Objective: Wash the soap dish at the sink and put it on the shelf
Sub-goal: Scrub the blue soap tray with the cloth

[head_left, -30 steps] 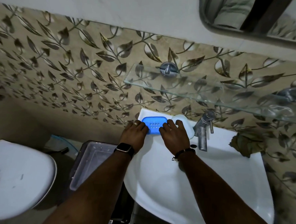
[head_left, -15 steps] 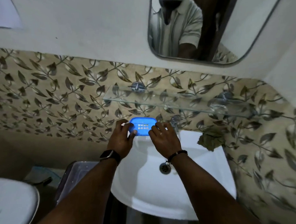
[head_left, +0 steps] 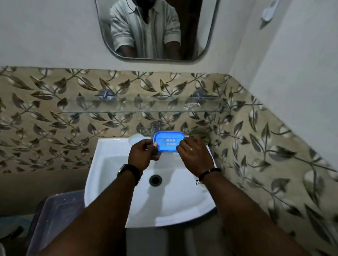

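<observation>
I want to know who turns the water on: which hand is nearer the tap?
Left, though only slightly. The tap stands just behind the blue soap dish; the left hand grips the dish's left end below it, the right hand grips the right end, farther off.

A blue plastic soap dish, rectangular with rounded corners and two rows of small drain slots in its floor, is held level above the far rim of a white ceramic sink; the left hand grips its left end, the right hand its right end; the sink's drain sits open in the dry-looking basin; a clear glass shelf runs along the leaf-patterned wall above, bare along most of its length.
</observation>
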{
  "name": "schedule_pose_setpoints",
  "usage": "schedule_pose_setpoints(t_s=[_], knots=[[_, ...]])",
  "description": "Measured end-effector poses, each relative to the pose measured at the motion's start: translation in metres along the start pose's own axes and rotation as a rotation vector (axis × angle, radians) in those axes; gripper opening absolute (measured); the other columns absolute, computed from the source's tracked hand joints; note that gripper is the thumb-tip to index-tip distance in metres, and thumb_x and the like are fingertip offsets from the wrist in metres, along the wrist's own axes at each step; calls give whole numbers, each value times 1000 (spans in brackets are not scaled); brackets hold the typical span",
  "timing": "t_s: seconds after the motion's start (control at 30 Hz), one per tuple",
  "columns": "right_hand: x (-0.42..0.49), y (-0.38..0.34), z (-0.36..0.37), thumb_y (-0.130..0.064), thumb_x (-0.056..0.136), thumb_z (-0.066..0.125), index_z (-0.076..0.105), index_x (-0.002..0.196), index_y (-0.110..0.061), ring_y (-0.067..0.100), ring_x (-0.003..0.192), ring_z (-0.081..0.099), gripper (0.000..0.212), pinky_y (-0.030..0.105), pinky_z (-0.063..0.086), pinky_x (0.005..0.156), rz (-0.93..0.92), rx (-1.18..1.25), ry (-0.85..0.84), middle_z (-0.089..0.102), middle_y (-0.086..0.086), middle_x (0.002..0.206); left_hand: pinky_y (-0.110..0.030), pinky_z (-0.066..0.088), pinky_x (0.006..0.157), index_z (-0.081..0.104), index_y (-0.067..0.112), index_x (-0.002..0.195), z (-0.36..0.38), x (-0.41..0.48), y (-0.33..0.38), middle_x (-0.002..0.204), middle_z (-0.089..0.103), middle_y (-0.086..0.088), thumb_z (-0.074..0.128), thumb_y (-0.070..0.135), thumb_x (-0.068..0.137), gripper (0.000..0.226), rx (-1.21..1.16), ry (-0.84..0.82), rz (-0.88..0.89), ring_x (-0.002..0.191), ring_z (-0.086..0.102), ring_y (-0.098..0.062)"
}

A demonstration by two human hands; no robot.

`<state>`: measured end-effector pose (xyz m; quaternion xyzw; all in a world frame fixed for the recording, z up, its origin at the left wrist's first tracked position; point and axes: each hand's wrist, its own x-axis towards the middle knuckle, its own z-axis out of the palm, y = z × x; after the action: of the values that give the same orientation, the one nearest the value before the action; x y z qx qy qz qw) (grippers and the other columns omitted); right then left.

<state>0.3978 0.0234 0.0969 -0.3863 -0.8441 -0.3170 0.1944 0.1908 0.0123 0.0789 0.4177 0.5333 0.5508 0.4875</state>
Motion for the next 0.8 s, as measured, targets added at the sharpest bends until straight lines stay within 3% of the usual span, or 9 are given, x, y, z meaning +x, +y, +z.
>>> schedule_pose_setpoints(t_s=[0.07, 0.2, 0.33, 0.47, 0.6, 0.7, 0.8], knots=[[-10, 6, 5, 1, 92, 48, 57, 82, -15, 32, 86, 61, 21, 42, 44, 72, -7, 6, -7, 59, 8, 82, -52, 61, 77, 61, -10, 109, 8, 0, -4, 83, 69, -26, 66, 13, 94, 27, -34, -4, -23, 63, 68, -27], [-22, 20, 14, -2, 96, 46, 66, 107, -8, 34, 107, 61, 24, 45, 47, 88, 56, 16, 77, 67, 14, 114, -41, 63, 73, 60, -11, 109, 13, 0, -8, 91, 68, -30, 66, 11, 93, 27, -59, 13, -53, 63, 70, -25], [-19, 41, 17, -9, 101, 28, 66, 108, -11, 32, 103, 62, 39, 42, 42, 86, 233, -32, 15, 68, 8, 111, -36, 63, 73, 64, -4, 108, 10, -1, -15, 96, 71, -28, 66, 10, 93, 21, -79, 42, -62, 81, 72, -40], [-14, 61, 36, -10, 85, 34, 66, 108, -11, 32, 104, 61, 39, 41, 39, 82, 397, -45, -210, 67, 9, 107, -34, 62, 72, 67, 1, 103, 8, -2, -25, 97, 71, -29, 66, 11, 93, 14, -106, 87, -72, 85, 73, -42], [-14, 78, 73, -10, 79, 40, 69, 97, -6, 35, 99, 62, 34, 43, 45, 75, 516, -35, -429, 68, 13, 97, -36, 62, 72, 68, 6, 101, 9, -6, -33, 88, 73, -19, 65, 10, 93, 9, -144, 123, -78, 77, 72, -35], [-13, 89, 107, -12, 82, 59, 66, 113, -10, 35, 118, 53, 32, 46, 43, 90, 553, 36, -629, 65, 11, 117, -38, 62, 74, 68, 4, 105, 10, -8, -42, 83, 73, -15, 66, 9, 93, 13, -168, 170, -80, 75, 72, -33], [-13, 98, 133, -28, 92, 53, 51, 136, -19, 33, 139, 34, 46, 47, 29, 107, 586, 146, -733, 51, 8, 142, -40, 62, 76, 68, 4, 108, 10, -10, -51, 85, 73, -18, 65, 9, 93, 17, -169, 193, -85, 73, 70, -34]])
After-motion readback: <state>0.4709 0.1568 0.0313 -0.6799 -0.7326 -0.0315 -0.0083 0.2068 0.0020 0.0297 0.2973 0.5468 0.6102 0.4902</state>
